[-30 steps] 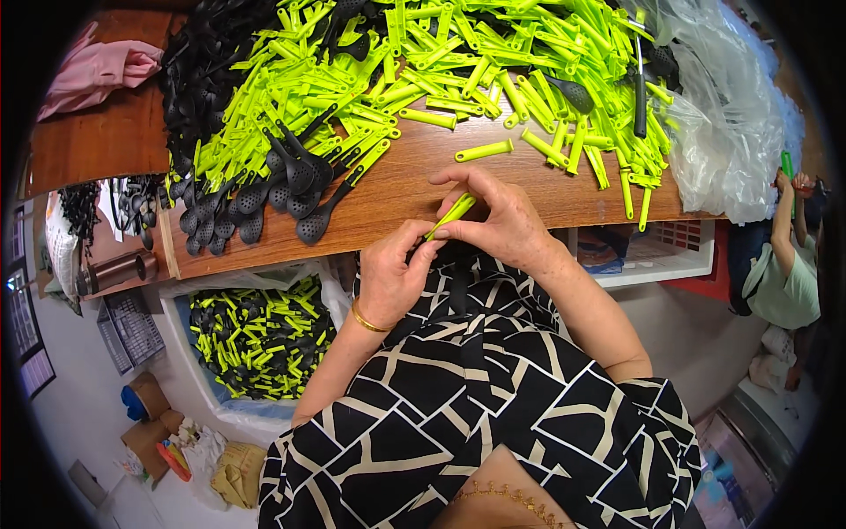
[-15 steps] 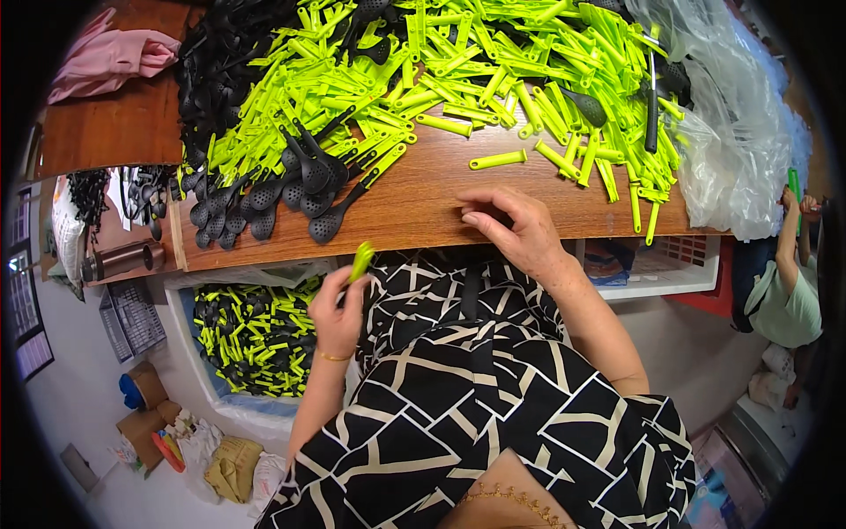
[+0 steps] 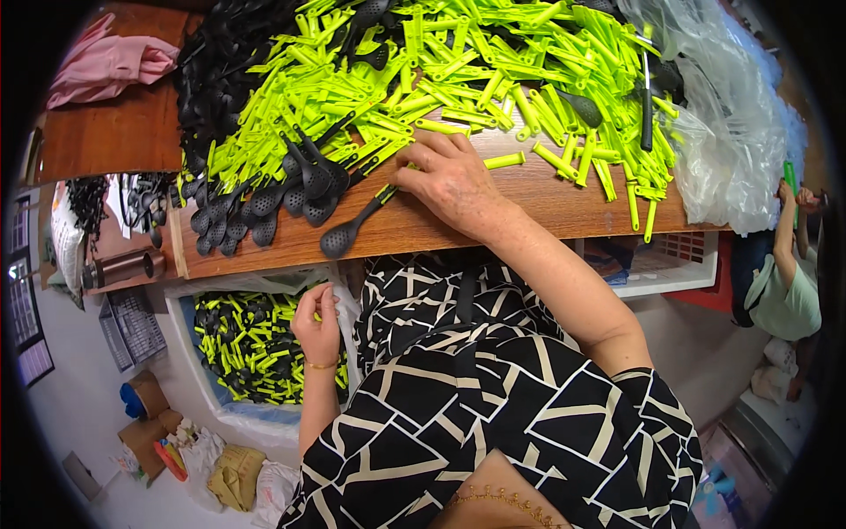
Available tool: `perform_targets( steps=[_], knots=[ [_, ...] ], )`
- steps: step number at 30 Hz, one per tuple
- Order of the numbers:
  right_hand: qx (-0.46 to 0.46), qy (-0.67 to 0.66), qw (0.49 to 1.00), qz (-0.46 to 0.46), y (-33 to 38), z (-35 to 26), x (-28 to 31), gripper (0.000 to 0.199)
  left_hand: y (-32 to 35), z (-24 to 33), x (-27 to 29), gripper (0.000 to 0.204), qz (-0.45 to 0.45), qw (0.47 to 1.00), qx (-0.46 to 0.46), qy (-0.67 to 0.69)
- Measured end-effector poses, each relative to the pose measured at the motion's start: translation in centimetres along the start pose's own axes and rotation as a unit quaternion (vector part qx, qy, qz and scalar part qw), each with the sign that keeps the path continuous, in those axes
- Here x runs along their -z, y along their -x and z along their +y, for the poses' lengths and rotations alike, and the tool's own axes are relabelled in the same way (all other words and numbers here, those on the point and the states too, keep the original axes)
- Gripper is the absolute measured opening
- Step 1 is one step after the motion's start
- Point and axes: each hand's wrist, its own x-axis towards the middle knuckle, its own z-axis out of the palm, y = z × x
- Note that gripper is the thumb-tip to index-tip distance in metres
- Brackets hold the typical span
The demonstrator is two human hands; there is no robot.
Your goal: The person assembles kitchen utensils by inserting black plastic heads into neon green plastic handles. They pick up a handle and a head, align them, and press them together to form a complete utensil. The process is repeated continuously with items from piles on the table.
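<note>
My right hand reaches over the table's front part, its fingers closed round the handle of a black perforated spoon. The spoon's round head points toward the near left, by the table edge. Below the edge, my left hand hangs beside a white bin full of black and lime-green pieces. Its fingers are loosely bent, with nothing visible in them. More black perforated spoons lie in a cluster left of my right hand. Lime-green handles are heaped behind it, and a loose handle lies just right of it.
The wooden table runs across in front of me. Clear plastic sheeting covers its right end, and a pink cloth lies at far left. Under the right side stands a white crate. Another person is at far right.
My right hand has moved left and taken hold of a perforated spoon, pulling it a little rightward. My left hand has dropped toward the bin, and the lime-green piece it held is gone from it.
</note>
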Motion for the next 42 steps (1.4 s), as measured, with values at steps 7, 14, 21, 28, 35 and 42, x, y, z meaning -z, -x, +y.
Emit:
perform_targets(
  steps=[7,14,21,28,35,42],
  knots=[
    [0.022,-0.026,0.999,0.042,4.0,0.1,2.4,0.022,-7.4,13.7,-5.3,0.029,-0.098,0.954,-0.252,-0.131],
    [-0.014,-0.026,0.997,0.065,6.0,3.2,5.2,0.027,-8.7,15.1,-8.8,0.019,-0.16,0.949,-0.24,-0.129],
    [-0.185,0.124,0.969,0.109,4.4,10.2,7.2,0.017,-8.3,15.8,-9.3,0.018,-0.164,0.931,-0.29,-0.152],
    [-0.223,0.082,0.962,0.135,4.3,12.3,7.4,0.01,-8.5,13.4,-9.4,0.019,-0.239,0.945,0.02,0.222],
    [-0.095,0.178,0.978,0.048,3.1,12.0,7.2,0.014,-10.1,13.4,-9.8,0.022,-0.261,0.927,0.086,0.254],
    [-0.008,0.105,0.994,0.039,0.8,12.4,6.1,0.016,-9.7,12.0,-9.7,0.025,-0.27,0.908,0.056,0.316]
  ],
)
